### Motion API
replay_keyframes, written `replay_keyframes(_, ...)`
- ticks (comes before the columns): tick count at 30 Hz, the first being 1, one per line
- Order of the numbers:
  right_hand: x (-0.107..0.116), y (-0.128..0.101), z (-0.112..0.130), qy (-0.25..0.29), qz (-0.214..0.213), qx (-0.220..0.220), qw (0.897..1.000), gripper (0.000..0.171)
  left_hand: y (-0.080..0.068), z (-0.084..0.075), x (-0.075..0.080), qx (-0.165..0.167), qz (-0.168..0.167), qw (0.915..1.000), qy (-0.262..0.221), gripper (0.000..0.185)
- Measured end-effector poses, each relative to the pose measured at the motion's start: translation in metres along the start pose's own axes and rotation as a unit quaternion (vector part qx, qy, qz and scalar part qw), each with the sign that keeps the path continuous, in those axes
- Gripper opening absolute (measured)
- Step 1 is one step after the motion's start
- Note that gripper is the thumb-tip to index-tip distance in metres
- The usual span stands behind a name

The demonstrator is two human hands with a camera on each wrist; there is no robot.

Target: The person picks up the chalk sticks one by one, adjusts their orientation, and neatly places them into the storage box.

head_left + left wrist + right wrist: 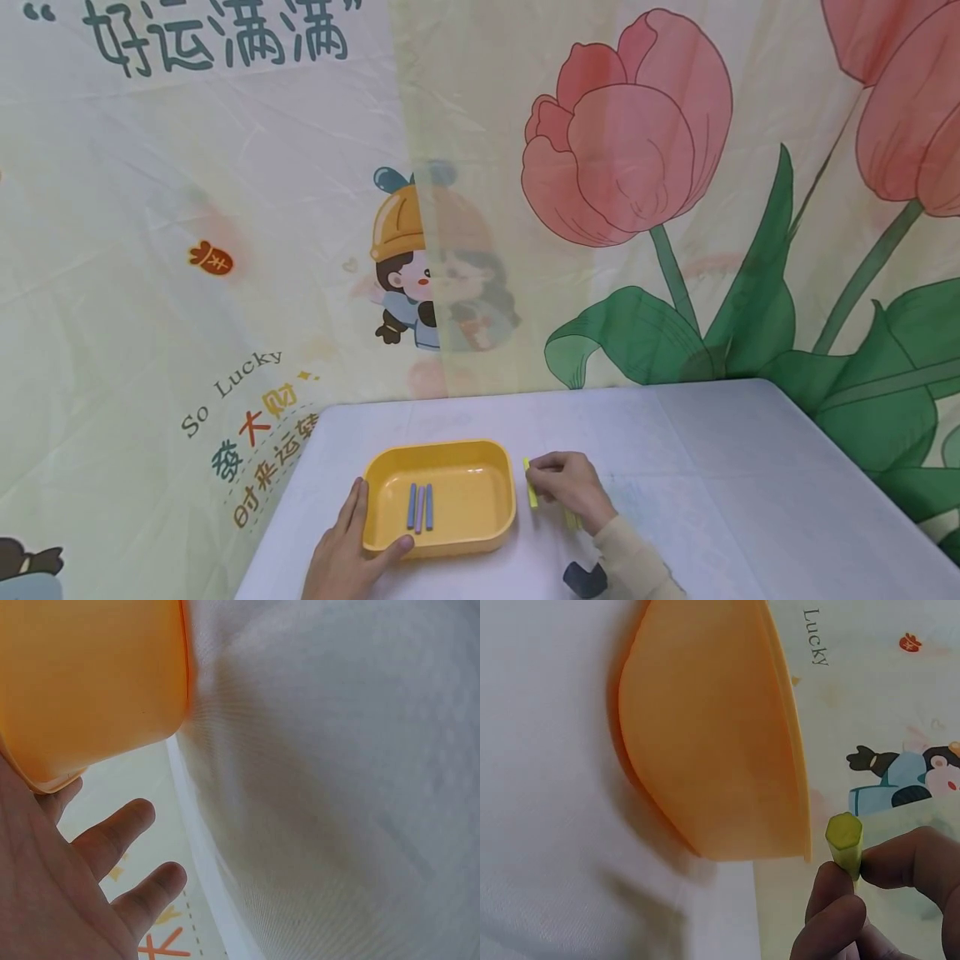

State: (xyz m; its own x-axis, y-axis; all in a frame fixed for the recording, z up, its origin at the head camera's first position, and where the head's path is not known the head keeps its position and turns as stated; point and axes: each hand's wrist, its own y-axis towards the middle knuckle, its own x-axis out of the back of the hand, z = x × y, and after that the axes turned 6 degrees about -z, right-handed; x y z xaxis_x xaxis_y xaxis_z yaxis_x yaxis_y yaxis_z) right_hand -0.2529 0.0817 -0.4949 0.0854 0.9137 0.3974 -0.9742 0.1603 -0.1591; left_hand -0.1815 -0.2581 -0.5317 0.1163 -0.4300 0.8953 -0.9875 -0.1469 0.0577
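Note:
A yellow tray (495, 467) sits on the white table (697, 467) with three bluish-purple sticks (420, 507) lying side by side in it. My left hand (352, 550) rests at the tray's near left corner, thumb on the front rim, fingers straight along the left side. My right hand (570, 487) is just right of the tray and pinches a yellow-green stick (530, 483) between thumb and fingers. The right wrist view shows that stick's (844, 840) hexagonal end beside the tray (712, 742). In the left wrist view the tray wall (90, 682) lies against my palm.
Another yellow stick (572, 520) lies on the table under my right wrist. A dark object (585, 579) sits near the front edge. A printed cloth backdrop (300, 208) hangs behind the table. The table's left edge (199, 855) runs close to my left fingers.

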Motion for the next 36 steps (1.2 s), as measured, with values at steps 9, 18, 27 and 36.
replay_keyframes(9, -0.012, -0.005, 0.015, 0.054, 0.034, 0.047, 0.997, 0.031, 0.000, 0.000, 0.000, -0.002, 0.002, 1.0000, -0.002, 0.126)
replay_keyframes(18, -0.026, -0.008, 0.029, 0.073, 0.055, 0.045, 0.995, 0.033, 0.000, 0.000, 0.001, -0.006, 0.001, 1.0000, -0.007, 0.125)
replay_keyframes(27, -0.046, -0.012, 0.038, 0.102, 0.069, 0.042, 0.991, 0.032, 0.002, -0.002, 0.001, 0.007, 0.010, 0.9999, -0.001, 0.128)
replay_keyframes(36, -0.068, -0.013, 0.044, 0.129, 0.057, 0.039, 0.989, 0.032, 0.003, -0.003, 0.000, 0.021, 0.019, 0.9996, -0.002, 0.129)
